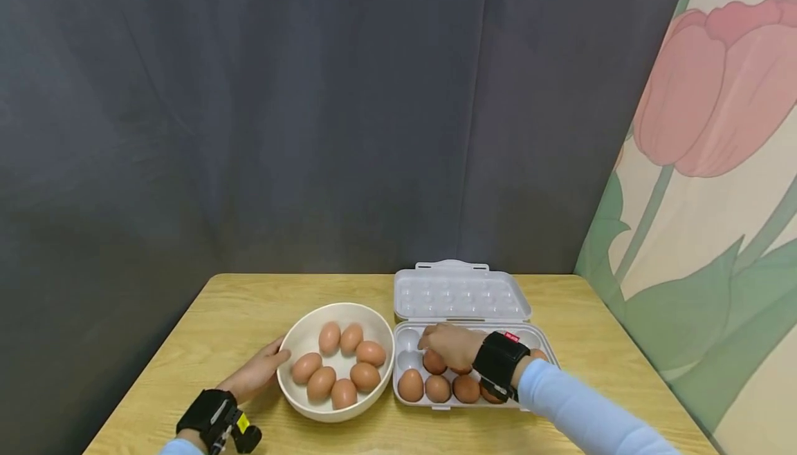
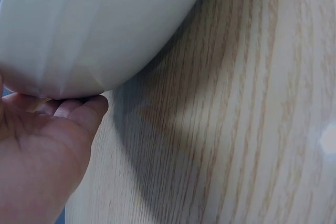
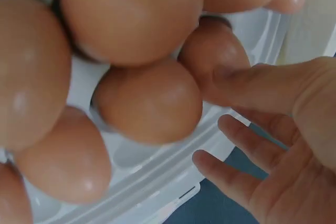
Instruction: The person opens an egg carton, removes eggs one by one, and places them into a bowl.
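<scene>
My left hand (image 1: 260, 370) grips the left side of a cream bowl (image 1: 336, 415), with the thumb at the rim. In the left wrist view, the fingers (image 2: 89, 111) lie curled against the underside of the bowl (image 2: 100, 30). Several brown eggs (image 1: 321, 384) lie in a ring inside it. Over the grey-white egg tray (image 1: 407, 339), my right hand (image 1: 453, 344) reaches to the back row. Its thumb presses on a brown egg (image 3: 212, 51) sitting at a back cup, with the index finger partly hidden behind that egg. Other eggs (image 1: 438, 388) stand in the front cups.
The tray's lid (image 1: 461, 296) is folded back behind it. Bowl and tray stand side by side on a wooden table (image 1: 249, 310). A dark curtain (image 1: 311, 130) hangs behind, and a tulip-patterned wall (image 1: 703, 234) borders the right.
</scene>
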A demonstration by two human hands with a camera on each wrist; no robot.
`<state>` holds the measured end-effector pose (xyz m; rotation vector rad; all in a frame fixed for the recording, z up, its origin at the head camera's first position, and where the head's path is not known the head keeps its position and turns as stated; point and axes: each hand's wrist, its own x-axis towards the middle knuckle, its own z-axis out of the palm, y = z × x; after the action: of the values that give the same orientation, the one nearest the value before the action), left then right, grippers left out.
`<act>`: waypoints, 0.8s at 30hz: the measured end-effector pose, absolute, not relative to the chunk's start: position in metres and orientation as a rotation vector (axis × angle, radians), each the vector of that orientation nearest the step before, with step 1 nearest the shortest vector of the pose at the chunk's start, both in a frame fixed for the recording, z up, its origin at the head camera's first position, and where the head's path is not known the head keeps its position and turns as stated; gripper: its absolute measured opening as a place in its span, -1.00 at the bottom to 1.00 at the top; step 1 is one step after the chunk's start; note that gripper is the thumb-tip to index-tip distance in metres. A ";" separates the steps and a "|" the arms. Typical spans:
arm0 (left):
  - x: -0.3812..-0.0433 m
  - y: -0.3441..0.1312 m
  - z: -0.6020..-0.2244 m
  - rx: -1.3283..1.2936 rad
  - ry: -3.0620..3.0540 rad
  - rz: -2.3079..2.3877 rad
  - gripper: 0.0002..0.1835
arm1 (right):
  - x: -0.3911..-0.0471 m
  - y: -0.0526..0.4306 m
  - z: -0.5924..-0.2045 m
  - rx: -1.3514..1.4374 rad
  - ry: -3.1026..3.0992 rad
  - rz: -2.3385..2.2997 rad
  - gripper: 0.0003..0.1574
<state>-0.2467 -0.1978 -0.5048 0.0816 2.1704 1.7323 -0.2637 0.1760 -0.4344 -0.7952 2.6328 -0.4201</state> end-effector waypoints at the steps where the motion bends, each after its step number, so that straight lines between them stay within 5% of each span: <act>1: -0.246 -0.197 -0.505 0.076 2.173 1.734 -0.44 | -0.264 0.175 -0.436 -0.856 2.637 -0.337 -0.81; 4: -0.247 -0.196 -0.506 0.072 2.168 1.744 -0.43 | -0.266 0.172 -0.439 -1.171 2.686 0.041 -0.58; 8: -0.247 -0.195 -0.508 0.048 2.158 1.752 -0.43 | -0.265 0.169 -0.443 -1.137 2.640 0.077 -0.45; 24: -0.245 -0.198 -0.503 0.032 2.160 1.723 -0.43 | -0.260 0.157 -0.456 -1.177 2.648 0.257 -0.80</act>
<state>-0.2450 -0.1983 -0.5026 0.0323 2.1596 1.7234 -0.2602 0.1572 -0.4556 -1.1770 2.6476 0.2573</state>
